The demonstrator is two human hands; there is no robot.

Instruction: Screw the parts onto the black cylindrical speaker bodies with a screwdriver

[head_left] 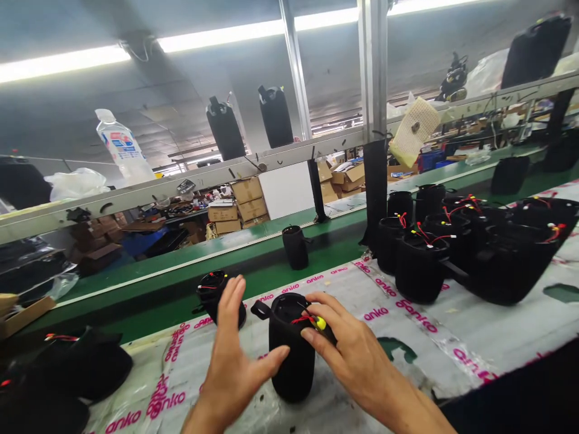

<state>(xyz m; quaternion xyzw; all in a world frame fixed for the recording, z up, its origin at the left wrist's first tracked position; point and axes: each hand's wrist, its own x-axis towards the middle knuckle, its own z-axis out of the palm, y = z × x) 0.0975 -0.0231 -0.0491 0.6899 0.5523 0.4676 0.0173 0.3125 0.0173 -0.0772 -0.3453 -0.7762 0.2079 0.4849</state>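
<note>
A black fabric-covered cylinder [293,367] stands upright on the white sheet printed with pink letters [375,313], its open top facing up and a small black strap at its left rim. My right hand [350,343] is at the cylinder's right rim, fingers closed around a dark tool with a yellow part [321,323]. Red wires [302,319] show at the rim beside its fingertips. My left hand [237,361] is spread open at the cylinder's left side, thumb close to its wall; whether it touches cannot be made out.
Another black cylinder [212,295] stands behind my left hand, and one [296,247] sits on the green belt [253,265]. Several wired cylinders crowd the right side [420,271]; dark ones lie at the left [85,361]. A metal rail [181,181] crosses above, bearing a bottle [124,147].
</note>
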